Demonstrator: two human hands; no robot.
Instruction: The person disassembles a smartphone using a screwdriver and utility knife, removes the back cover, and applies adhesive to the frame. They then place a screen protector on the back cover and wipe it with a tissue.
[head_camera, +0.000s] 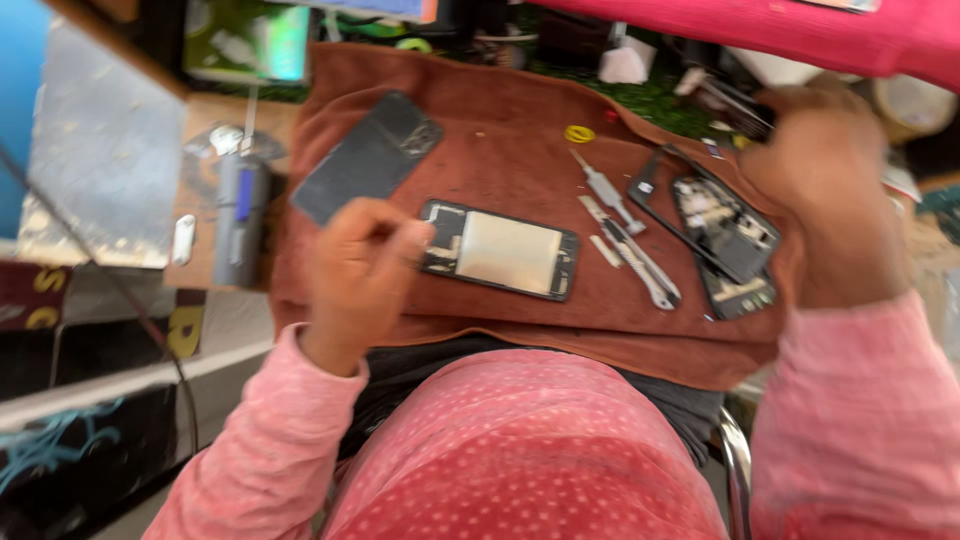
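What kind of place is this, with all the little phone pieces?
Probably a phone repair bench. An opened phone lies on a brown cloth, with its back cover, small metal tools and more phone parts around it. The left hand rests by the opened phone.

A brown cloth (520, 310) covers the surface. A dark phone back (365, 158) lies tilted near its top left corner. In the middle of the cloth are some thin metal tools (628, 245), side by side, and a small yellow ring (579, 133) sits above them. Left of the cloth, a gray tool with a blue stripe (240, 215) lies on a wooden board (200, 180). A small white piece (184, 240) is just beside it. A shiny metal sheet (95, 150) is farther left. Green matting (650, 100) shows at the top.
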